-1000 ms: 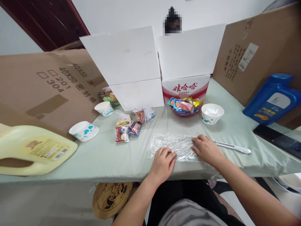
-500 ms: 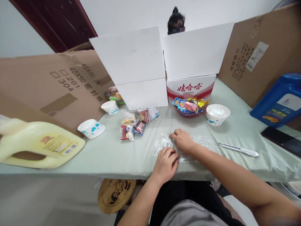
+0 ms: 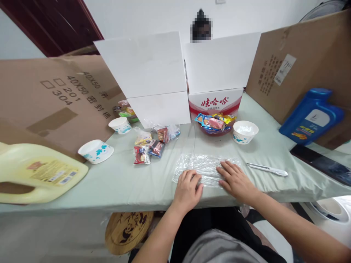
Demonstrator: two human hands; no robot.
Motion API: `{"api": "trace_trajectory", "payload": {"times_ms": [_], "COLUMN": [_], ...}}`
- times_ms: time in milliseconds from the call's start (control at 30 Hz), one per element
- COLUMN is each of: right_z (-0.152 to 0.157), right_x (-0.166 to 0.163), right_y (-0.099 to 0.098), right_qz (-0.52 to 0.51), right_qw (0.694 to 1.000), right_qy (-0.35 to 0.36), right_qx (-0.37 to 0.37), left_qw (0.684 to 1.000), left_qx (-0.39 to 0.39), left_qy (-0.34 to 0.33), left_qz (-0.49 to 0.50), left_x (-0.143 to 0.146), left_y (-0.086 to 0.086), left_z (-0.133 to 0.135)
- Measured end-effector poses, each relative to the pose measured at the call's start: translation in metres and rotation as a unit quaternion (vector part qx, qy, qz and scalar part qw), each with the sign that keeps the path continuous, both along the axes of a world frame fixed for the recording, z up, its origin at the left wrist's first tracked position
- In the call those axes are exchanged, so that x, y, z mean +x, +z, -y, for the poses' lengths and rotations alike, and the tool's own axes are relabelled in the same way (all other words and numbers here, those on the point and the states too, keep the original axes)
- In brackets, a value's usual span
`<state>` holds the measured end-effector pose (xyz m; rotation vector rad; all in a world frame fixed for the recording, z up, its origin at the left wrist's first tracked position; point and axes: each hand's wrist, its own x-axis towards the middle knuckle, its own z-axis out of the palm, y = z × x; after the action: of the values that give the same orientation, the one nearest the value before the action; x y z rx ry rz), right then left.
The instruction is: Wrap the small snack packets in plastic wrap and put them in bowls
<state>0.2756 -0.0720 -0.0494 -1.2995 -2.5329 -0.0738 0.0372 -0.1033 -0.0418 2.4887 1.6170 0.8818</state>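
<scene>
A crinkled sheet of clear plastic film [image 3: 204,165] lies flat on the pale green table [image 3: 123,182] near its front edge. My left hand [image 3: 188,189] rests on the film's left end, fingers curled down onto it. My right hand [image 3: 235,179] lies flat on the film's right part, fingers stretched out and pressed against it. A white utility knife [image 3: 267,169] lies just right of my right hand.
Wrapped snacks [image 3: 149,144] lie behind the film, more fill a red bowl [image 3: 215,126]. Paper bowls [image 3: 245,132] [image 3: 95,151] [image 3: 120,125], white boxes [image 3: 153,80], cardboard walls, a yellow jug [image 3: 38,171], a blue jug [image 3: 311,117] and a dark phone [image 3: 320,163] stand around.
My right hand, which had reached left across the film beside my left hand, has slid back to the right and now lies flat. The left hand stayed on the left end.
</scene>
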Motion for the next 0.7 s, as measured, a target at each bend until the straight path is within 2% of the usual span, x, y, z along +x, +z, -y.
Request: {"api": "trace_trajectory", "payload": {"times_ms": [100,200,433,600,700], "right_z": [0.017,0.036,0.050,0.043,0.038], "right_x": [0.039,0.063,0.075,0.074,0.071], "right_y": [0.003,0.006,0.005,0.018,0.025], "right_qz": [-0.011,-0.028,-0.171,-0.212,-0.231], "right_qw": [0.998,0.992,0.980,0.971,0.969], "right_qy": [0.057,0.123,0.093,0.101,0.080], "right_qx": [0.007,0.001,0.040,0.053,0.031], "left_qw": [1.000,0.999,0.998,0.996,0.993], "left_qx": [0.006,0.006,0.004,-0.042,-0.087], "left_qy": [0.001,-0.010,-0.007,-0.075,-0.033], "left_qz": [-0.018,-0.042,-0.060,0.024,0.079], "left_x": [-0.001,-0.008,-0.058,-0.075,-0.073], "left_y": [-0.002,-0.003,0.001,0.014,0.022], "left_z": [0.007,0.018,0.038,0.043,0.037]}}
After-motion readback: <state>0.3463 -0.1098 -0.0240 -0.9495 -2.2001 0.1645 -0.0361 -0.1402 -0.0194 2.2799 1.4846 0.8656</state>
